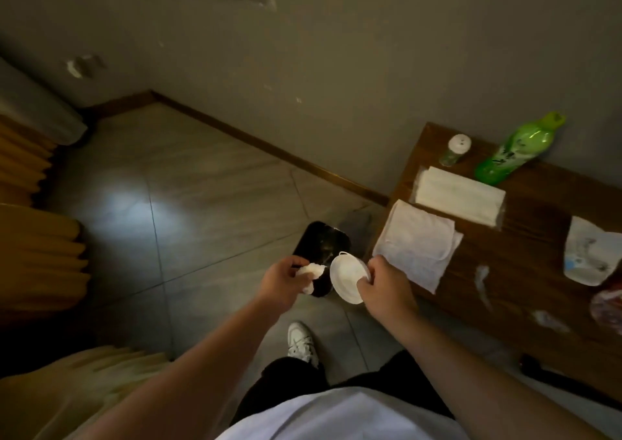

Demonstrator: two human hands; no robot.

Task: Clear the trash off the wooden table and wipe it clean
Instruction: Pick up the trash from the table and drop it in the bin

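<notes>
My left hand (281,283) grips a crumpled white tissue (311,271) above a black trash bin (321,244) on the floor. My right hand (387,285) holds a white round lid (346,280) on edge, also over the bin's near rim. The wooden table (525,237) stands to the right. On it lie a folded white cloth (417,242), a stack of white napkins (461,195), a crumpled white wrapper (589,253), small torn paper scraps (481,278), and a reddish plastic bag (609,308) at the right edge.
A green bottle (515,152) and a small white-capped jar (456,150) stand at the table's back, by the grey wall. Orange curtains (37,237) hang at left. My white shoe (303,340) is on the tiled floor just behind the bin.
</notes>
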